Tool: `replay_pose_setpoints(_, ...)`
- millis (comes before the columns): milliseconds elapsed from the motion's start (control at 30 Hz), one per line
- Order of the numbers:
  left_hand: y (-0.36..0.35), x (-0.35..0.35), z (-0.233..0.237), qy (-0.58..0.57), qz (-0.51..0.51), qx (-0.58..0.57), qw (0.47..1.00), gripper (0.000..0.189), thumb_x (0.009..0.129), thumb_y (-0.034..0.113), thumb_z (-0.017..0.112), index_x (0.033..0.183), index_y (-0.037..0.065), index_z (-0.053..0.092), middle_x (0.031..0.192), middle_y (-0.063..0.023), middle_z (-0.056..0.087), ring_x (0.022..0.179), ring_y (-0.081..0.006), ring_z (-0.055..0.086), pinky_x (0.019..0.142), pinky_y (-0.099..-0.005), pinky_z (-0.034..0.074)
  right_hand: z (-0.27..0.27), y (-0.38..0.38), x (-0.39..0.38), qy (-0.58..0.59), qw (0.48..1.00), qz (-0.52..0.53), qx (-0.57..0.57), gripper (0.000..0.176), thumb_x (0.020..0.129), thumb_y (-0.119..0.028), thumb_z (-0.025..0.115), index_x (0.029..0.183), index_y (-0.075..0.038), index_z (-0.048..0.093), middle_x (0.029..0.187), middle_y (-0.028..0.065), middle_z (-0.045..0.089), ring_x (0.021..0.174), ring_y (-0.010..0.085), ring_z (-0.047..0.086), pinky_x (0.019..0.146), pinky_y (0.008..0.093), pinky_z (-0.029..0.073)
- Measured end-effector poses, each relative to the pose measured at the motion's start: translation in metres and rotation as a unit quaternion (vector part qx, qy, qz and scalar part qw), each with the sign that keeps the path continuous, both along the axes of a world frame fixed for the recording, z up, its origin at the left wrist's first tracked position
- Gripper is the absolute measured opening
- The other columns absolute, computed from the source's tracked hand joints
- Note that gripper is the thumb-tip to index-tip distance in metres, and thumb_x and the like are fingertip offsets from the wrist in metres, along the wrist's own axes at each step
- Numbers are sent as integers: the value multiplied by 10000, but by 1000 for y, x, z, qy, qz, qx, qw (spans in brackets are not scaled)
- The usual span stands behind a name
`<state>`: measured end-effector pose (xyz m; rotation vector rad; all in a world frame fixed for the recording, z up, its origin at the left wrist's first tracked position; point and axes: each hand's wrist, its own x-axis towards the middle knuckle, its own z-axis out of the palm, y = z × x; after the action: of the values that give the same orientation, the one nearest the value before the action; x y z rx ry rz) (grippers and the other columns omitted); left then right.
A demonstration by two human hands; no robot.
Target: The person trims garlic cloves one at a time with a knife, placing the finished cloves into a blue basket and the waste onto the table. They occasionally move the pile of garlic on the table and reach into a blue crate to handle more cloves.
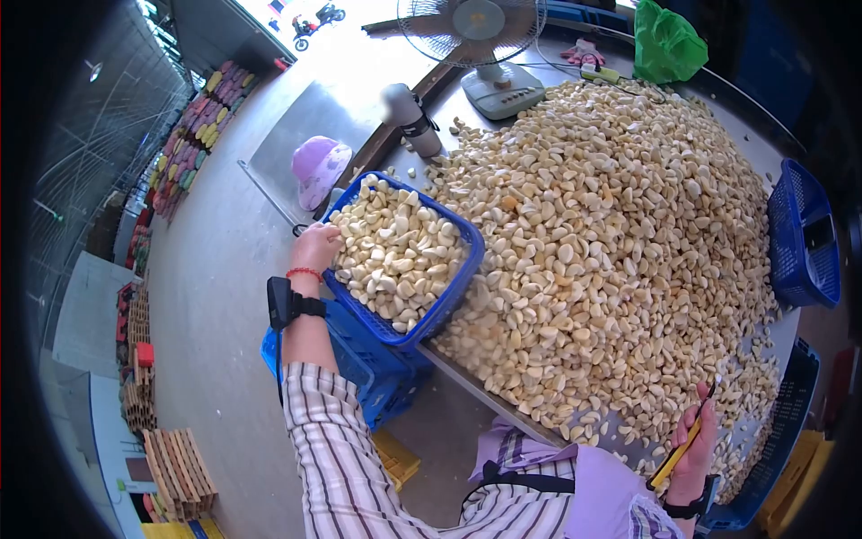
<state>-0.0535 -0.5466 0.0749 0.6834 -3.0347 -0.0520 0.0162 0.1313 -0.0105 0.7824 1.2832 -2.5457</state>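
While two hands (319,244) show, the right (697,460) grips one yellow tool (668,465).

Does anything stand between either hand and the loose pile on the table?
For the left hand, yes: the filled blue basket, beside the pile. For the right hand, holding a yellow-handled tool, nothing visible does.

Free room above the heap (611,242), fan (478,22) and bottle (416,124) far left
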Motion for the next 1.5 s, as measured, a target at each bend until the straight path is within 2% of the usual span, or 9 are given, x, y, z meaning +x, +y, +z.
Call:
replay_pose_setpoints(133,0,0,-8,-8,27,-64,998,255,762,244,657,966,95,698,911,-117,671,807,-267,653,753,-361,515,2,2,0,4,1000,7,-4,427,975,-332,459,1329,-95,424,641,-29,462,402,56,420,340,204,389)
replay_pose_setpoints(267,38,8,3,262,81,357,893,340,851,122,603,1134,-63,572,984,-94,659,759,-162,646,667,-282,543,5,0,1,-1,1000,-10,-7,441,979,-323,447,1335,-66,413,639,-15,468,402,77,440,345,219,390)
replay_pose_setpoints(333,77,16,6,356,6,671,651,354,857,111,587,1165,-61,556,1053,-116,642,810,-184,651,721,-285,542,4,-1,1,9,1000,4,5,434,982,-314,440,1332,-58,416,637,-16,459,405,72,434,353,211,384)
replay_pose_setpoints(400,150,23,3,396,-23,713,579,337,856,78,575,1176,-26,568,1101,-130,626,882,-179,643,769,-282,529,10,-9,-1,15,998,33,47,432,978,-288,455,1336,-51,413,640,-15,467,408,69,430,359,205,380)
replay_pose_setpoints(933,434,69,-47,112,-92,832,536,333,814,-118,604,1124,-1,574,1063,-88,584,973,-156,603,855,-270,508,72,-64,-11,197,833,406,319,699,852,-226,655,1448,-122,305,844,54,602,700,102,517,644,254,437)
replay_pose_setpoints(1233,436,72,-40,93,-113,813,564,275,773,-133,629,1019,-11,623,1027,-91,576,951,-156,610,814,-260,519,68,-58,-12,149,887,392,194,553,912,-199,582,1421,-137,376,748,-23,578,595,65,471,573,201,406)
replay_pose_setpoints(1333,435,71,-44,69,-75,866,490,233,796,-91,622,1008,7,624,1040,-90,591,935,-172,621,795,-291,530,63,-53,-12,91,903,397,140,474,930,-154,539,1392,-145,430,683,-58,535,536,34,435,515,170,369)
replay_pose_setpoints(1400,426,74,-48,76,12,942,328,200,803,-2,615,1001,24,612,983,-72,610,842,-191,612,721,-311,504,60,-54,-13,28,942,330,64,439,930,-138,520,1365,-140,465,661,-61,519,506,11,417,469,163,339)
replay_pose_setpoints(1500,371,70,-41,258,-7,876,408,168,883,153,601,1019,55,593,993,-77,614,812,-188,606,699,-318,499,46,-40,-16,25,978,207,32,456,927,-91,468,1376,-51,402,664,-23,510,473,39,438,434,170,366)
